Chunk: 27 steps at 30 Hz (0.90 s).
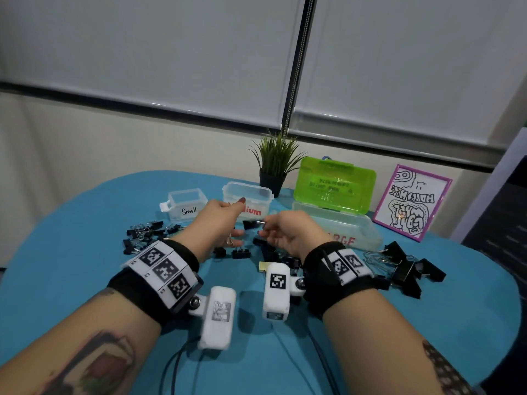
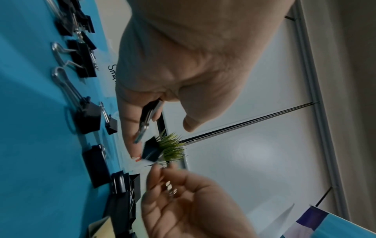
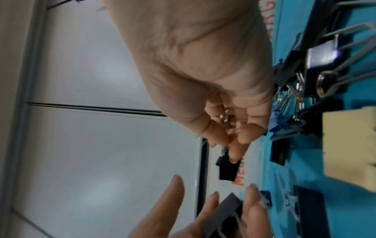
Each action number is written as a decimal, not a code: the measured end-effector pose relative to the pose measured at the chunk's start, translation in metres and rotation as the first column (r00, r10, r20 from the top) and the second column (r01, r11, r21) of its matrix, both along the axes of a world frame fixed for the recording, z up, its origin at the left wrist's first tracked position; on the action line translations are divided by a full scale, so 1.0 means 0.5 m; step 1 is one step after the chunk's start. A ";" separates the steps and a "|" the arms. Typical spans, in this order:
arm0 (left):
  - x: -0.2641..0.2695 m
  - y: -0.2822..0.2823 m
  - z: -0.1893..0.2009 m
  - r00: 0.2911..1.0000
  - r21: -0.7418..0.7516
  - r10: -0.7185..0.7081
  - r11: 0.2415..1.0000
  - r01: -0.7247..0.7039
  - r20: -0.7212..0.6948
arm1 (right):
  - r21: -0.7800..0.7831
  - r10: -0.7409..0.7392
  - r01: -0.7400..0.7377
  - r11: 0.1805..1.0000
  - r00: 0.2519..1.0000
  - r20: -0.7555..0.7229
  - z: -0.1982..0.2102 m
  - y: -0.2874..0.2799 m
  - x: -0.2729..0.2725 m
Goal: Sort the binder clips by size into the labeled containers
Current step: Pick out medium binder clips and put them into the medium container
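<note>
My left hand hovers in front of the Medium container, index finger stretched toward it. Its other fingers curl round a black binder clip with silver handles. My right hand pinches a second small black clip by its wire handle just right of the left hand, above the table. In the right wrist view this clip hangs from my fingertips. The Small container stands left of Medium. The Large container, with its green lid up, stands to the right.
Small clips lie heaped on the blue table at left, big ones at right, and a few under my hands. A potted plant and a framed drawing stand behind the containers.
</note>
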<state>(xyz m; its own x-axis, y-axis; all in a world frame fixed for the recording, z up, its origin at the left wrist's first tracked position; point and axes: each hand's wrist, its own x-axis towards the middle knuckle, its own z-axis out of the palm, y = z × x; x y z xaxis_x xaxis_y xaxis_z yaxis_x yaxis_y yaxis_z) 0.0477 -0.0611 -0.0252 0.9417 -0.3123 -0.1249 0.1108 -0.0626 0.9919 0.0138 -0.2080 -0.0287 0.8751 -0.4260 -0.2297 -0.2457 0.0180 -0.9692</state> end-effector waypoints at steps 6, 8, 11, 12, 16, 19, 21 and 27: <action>-0.003 -0.004 -0.002 0.998 -0.172 -0.057 0.984 0.056 -0.004 | -0.046 0.182 -0.177 0.983 0.966 0.185 0.022 0.044 -0.044; -0.003 -0.006 -0.005 0.998 -0.164 -0.006 0.986 0.016 0.062 | -0.133 0.214 -0.190 0.973 0.957 0.194 0.015 0.054 -0.047; -0.006 -0.008 -0.006 0.991 -0.149 0.023 0.989 -0.004 0.129 | -0.218 0.096 -0.031 0.975 0.951 0.294 -0.002 0.054 -0.043; -0.007 -0.009 -0.007 0.990 -0.152 0.010 0.988 0.011 0.138 | -0.260 0.078 0.008 0.965 0.945 0.317 -0.006 0.053 -0.043; -0.021 -0.013 -0.008 0.982 -0.097 -0.127 0.985 0.141 0.140 | -0.354 0.308 -0.186 0.917 0.894 0.326 -0.014 0.056 -0.048; -0.042 -0.017 0.001 0.964 -0.175 -0.256 0.948 0.265 0.070 | -0.353 0.304 -0.193 0.916 0.907 0.293 -0.015 0.060 -0.042; -0.051 -0.017 0.009 0.928 -0.274 -0.373 0.890 0.365 0.026 | -0.314 0.262 -0.172 0.934 0.926 0.273 -0.012 0.057 -0.043; -0.055 -0.014 0.008 0.844 -0.011 -0.506 0.857 0.515 0.177 | -0.207 0.041 0.030 0.978 0.944 0.328 0.032 -0.002 -0.078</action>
<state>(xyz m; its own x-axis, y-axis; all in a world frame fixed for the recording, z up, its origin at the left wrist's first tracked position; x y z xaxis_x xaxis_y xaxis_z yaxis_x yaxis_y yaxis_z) 0.0204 -0.0683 -0.0210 0.6525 -0.7563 0.0470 -0.0838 -0.0103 0.9964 -0.0251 -0.2092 -0.0125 0.8889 -0.4281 0.1630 0.0872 -0.1911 -0.9777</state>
